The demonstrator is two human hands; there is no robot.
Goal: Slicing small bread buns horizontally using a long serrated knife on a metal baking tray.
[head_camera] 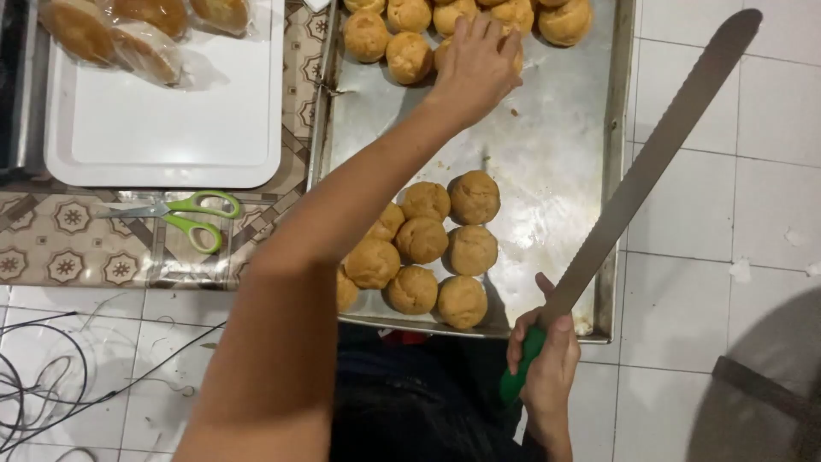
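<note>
- my left hand (475,62) is stretched out over the far end of the flat silver metal baking tray (547,162), its grip narrowed, fingers curled down onto a round golden-brown pastry puff (445,51) in the far cluster; i cannot tell whether it is lifted or only touched.
- more puffs of that far cluster (409,34) lie just beside the fingers, touching one another.
- my right hand (547,364) sits at the near edge of the tray, its grip wrapped tight around the green handle (522,368) of a long serrated bread knife (650,162).
- from that grip the blade slants up and away across the tray's right rim and over the white tiled floor (684,308).
- between the two grips, a second bunch of puffs (428,248) sits packed together on the tray, nearer the knife hand.
- well apart, beyond my left forearm, green-handled scissors (184,216) lie on the patterned tabletop (51,248), just beside a white plastic tray (171,120) carrying wrapped buns (120,34).
</note>
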